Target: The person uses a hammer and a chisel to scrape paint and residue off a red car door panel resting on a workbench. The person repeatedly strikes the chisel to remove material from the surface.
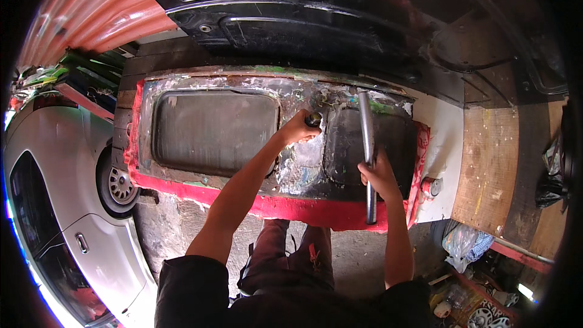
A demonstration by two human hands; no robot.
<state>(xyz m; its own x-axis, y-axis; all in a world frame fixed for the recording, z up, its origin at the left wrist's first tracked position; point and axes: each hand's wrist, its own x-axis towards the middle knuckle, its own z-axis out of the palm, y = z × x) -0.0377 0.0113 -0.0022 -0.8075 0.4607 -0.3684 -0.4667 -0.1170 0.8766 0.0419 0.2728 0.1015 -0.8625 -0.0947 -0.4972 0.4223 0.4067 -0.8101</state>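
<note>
A worn vehicle panel (303, 161) with a framed dark window section (215, 133) lies flat before me. Flaking white, green and grey paint covers its middle. My left hand (297, 129) is closed around a dark round-ended handle (313, 119) over the flaky strip; the tool's lower part is hidden by the hand. In my right hand (379, 176) is a long silver metal pipe (367, 124), gripped below its middle. The pipe runs across the panel's dark right section, from the far edge to the near edge.
Red cloth (291, 208) lies under the panel. A red can (431, 187) stands at its right. Beyond is a large black vehicle body part (273, 30). A silver car (73, 206) stands at left; plastic bags (463, 242) and loose parts sit lower right.
</note>
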